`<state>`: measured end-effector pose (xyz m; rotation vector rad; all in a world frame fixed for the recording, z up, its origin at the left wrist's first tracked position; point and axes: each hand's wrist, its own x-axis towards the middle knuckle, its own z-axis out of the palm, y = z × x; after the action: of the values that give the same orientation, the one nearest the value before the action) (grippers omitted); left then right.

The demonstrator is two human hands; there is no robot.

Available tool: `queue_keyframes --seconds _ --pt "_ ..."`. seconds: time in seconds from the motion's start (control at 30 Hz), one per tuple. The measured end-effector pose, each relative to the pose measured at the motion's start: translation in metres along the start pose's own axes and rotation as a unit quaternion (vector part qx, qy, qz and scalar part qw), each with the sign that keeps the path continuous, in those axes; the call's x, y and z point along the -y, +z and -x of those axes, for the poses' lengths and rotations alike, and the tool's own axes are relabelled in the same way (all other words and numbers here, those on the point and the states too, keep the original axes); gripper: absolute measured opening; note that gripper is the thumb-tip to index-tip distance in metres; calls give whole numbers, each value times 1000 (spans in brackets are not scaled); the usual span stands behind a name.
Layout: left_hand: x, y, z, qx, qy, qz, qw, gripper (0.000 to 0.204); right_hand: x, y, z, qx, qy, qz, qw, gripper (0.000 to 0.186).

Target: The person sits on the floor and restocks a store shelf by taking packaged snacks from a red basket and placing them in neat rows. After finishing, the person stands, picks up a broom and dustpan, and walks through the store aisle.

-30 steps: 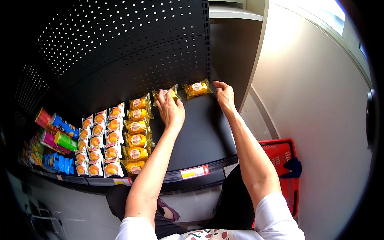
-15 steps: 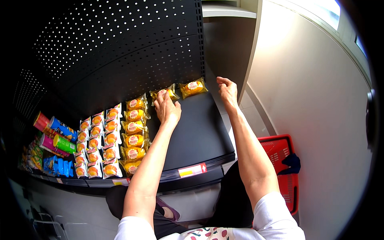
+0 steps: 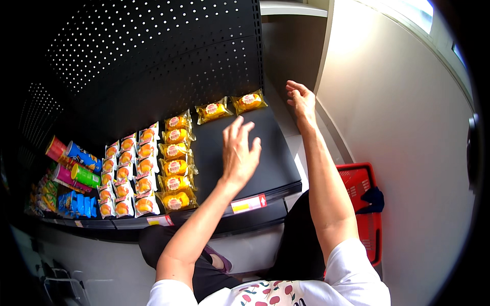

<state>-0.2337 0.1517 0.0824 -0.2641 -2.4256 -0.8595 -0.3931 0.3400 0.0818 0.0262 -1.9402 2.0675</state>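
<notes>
My left hand (image 3: 241,157) hovers over the black shelf (image 3: 265,145) with its fingers spread and nothing in them. Beyond its fingertips, two yellow-wrapped snack cakes lie side by side along the back: a left cake (image 3: 213,110) and a right cake (image 3: 249,102). Left of the hand runs a front-to-back row of the same yellow-wrapped cakes (image 3: 176,151). Past the shelf's right edge, my right hand (image 3: 303,104) is raised in the air, fingers partly curled and apart, holding nothing that I can see.
White-wrapped cakes (image 3: 146,167) fill several rows farther left, beside snack canisters (image 3: 84,156) and blue packets (image 3: 77,204). A perforated black back panel (image 3: 153,56) rises behind. On the floor at right stands a red basket (image 3: 376,224) with a dark blue cloth (image 3: 371,200).
My left hand has left the left cake at the back and come right and nearer, over the shelf. My right hand has moved slightly up and right.
</notes>
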Motion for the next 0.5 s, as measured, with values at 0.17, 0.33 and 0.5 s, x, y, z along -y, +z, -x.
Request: queue_keyframes --seconds 0.17,0.33,0.5 --pt "-53 -27 58 39 32 117 992 29 46 -53 39 50 -44 -39 997 38" --pt "-63 -51 108 39 -15 231 972 23 1 -159 127 2 -30 32 999 34" --pt "-62 -51 152 98 -148 327 928 24 -154 -320 268 -153 138 135 969 29"
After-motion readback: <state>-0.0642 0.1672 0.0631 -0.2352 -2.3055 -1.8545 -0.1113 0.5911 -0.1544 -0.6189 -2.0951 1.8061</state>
